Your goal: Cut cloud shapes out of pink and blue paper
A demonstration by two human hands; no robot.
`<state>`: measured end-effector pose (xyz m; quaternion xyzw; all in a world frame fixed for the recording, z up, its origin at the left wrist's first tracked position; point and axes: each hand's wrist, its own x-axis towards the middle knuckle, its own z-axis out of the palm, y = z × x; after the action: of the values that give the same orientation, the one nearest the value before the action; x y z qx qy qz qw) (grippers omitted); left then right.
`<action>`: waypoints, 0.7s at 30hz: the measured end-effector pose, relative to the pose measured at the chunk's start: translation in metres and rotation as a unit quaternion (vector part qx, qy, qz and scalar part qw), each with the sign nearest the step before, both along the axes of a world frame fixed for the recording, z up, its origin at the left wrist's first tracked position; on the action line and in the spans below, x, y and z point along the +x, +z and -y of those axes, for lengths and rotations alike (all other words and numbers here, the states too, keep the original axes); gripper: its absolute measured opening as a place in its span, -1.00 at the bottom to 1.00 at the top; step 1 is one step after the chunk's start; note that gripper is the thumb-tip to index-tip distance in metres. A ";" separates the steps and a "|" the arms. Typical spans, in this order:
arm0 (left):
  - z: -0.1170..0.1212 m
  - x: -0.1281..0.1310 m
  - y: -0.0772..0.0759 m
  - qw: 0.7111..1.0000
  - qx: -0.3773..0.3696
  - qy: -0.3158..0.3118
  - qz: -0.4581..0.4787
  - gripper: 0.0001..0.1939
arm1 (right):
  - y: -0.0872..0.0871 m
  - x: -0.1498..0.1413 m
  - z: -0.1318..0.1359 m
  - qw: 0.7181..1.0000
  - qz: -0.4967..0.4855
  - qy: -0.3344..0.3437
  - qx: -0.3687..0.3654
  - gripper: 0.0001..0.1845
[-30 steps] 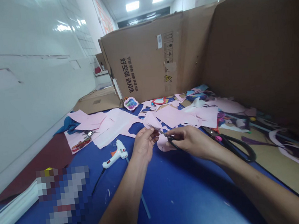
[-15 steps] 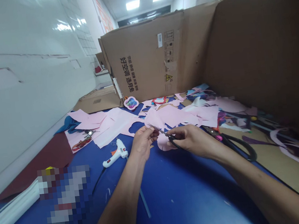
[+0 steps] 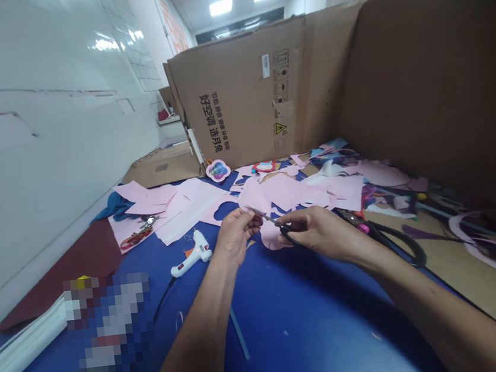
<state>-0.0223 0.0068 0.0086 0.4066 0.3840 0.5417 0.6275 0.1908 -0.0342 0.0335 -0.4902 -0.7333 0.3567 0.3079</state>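
Note:
My left hand [image 3: 237, 235] is closed in a pinch at the left edge of a pink sheet piece [image 3: 275, 236] with a rounded lower lobe. Black-handled scissors [image 3: 290, 236] are gripped in my right hand [image 3: 320, 231]. Their blades point up and left across the pink piece, with the tips close to my left fingertips. Fingers partly hide the pinched edge and the scissor handles. Behind both hands lie pink offcuts [image 3: 293, 188], some with curved cut-outs. Where the held piece ends against those offcuts is hard to tell.
Left of my hands, a white glue gun [image 3: 193, 255] lies on the blue tabletop [image 3: 284, 307]. A glue stick [image 3: 240, 335] is nearer me. Another large black-handled tool [image 3: 400, 243] rests at right. A tall cardboard box [image 3: 243, 103] walls off the back; a flower-shaped ornament [image 3: 218, 170] stands against it.
My left hand has shifted very slightly to the left. My right hand and the scissors stay in almost the same place.

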 end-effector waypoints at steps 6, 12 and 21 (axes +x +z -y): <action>0.001 0.001 -0.001 1.000 0.006 -0.010 0.014 -0.75 | 0.001 -0.001 0.000 1.000 -0.024 0.016 -0.008 -0.66; 0.000 0.000 0.000 1.000 0.015 -0.016 -0.005 -0.75 | 0.000 0.000 -0.001 0.999 0.019 -0.015 0.022 -0.65; -0.002 -0.004 0.002 0.998 0.032 -0.016 -0.051 -0.81 | -0.004 0.004 -0.002 1.000 0.004 0.008 0.007 -0.64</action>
<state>-0.0259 0.0092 0.0101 0.4598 0.3910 0.5224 0.6023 0.1951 -0.0327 0.0297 -0.4836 -0.7409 0.3524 0.3052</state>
